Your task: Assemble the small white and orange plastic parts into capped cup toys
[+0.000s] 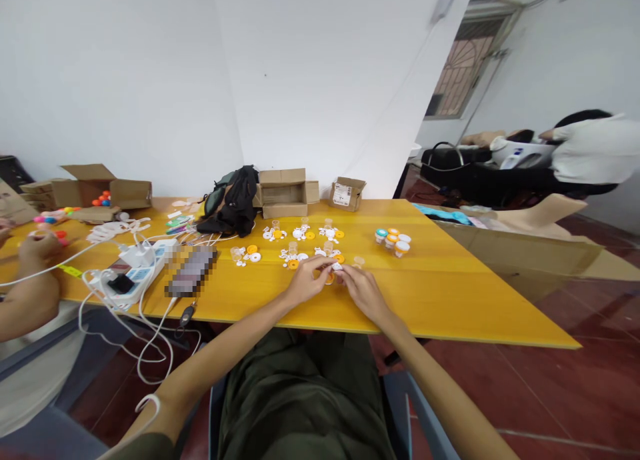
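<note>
Item one: a small white piece, held off your own side of the desk, between your fingertips; too small and partly covered for a long axis to be told. Grip, left hand: thumb and fingers pinched together on the piece, from its left. Grip, right hand: fingertips drawn in and pinching, meeting the piece from its right and lower edge. Neither hand is clearly nearer; the piece sits directly at both your grips, ahead of your lap. Item two: an orange ring, just below the piece in view, between your hands and partly hidden. Item three: a clear cup, just beyond your right hand, apart from the piece. Item four: a group of lidded jars, farther off to your right, well apart from either grip.
</note>
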Available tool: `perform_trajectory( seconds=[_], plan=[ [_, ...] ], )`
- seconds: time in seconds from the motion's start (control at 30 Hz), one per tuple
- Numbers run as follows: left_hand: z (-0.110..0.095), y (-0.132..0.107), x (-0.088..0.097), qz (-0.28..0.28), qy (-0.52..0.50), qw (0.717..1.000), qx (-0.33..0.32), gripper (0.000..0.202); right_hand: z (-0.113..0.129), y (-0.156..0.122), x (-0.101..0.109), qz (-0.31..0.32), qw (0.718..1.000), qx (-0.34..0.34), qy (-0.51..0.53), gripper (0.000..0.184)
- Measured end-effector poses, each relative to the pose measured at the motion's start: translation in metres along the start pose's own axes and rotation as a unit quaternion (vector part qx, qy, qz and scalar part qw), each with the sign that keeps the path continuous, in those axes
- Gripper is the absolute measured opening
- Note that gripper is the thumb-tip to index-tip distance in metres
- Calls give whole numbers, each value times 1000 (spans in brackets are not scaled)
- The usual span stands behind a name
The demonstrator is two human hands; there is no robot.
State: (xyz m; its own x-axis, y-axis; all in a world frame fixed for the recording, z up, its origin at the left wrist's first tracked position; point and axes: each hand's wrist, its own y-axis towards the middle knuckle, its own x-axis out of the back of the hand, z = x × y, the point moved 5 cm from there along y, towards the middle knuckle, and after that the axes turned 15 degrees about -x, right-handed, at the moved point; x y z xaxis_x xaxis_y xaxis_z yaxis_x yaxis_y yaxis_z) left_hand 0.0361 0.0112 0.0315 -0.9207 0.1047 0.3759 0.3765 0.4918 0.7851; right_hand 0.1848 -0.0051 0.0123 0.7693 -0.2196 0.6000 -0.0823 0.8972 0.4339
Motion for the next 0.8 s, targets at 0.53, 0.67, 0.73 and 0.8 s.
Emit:
perform_trajectory(
  seconds=[0.53,0.67,0.73,0.8],
  plan=[
    [9,-1,-3,-5,-60,996,73,23,-5,-5,-5,-44,993,21,-110,28],
    [7,1,-4,-4,-70,995,75,22,-6,-5,-7,-39,992,17,-115,28],
    [7,2,-3,-8,-66,995,74,22,-6,-5,-7,-28,992,18,-121,27],
    [8,2,-3,-10,-54,996,75,22,-5,-4,-8,-16,991,19,-128,26]
  ],
)
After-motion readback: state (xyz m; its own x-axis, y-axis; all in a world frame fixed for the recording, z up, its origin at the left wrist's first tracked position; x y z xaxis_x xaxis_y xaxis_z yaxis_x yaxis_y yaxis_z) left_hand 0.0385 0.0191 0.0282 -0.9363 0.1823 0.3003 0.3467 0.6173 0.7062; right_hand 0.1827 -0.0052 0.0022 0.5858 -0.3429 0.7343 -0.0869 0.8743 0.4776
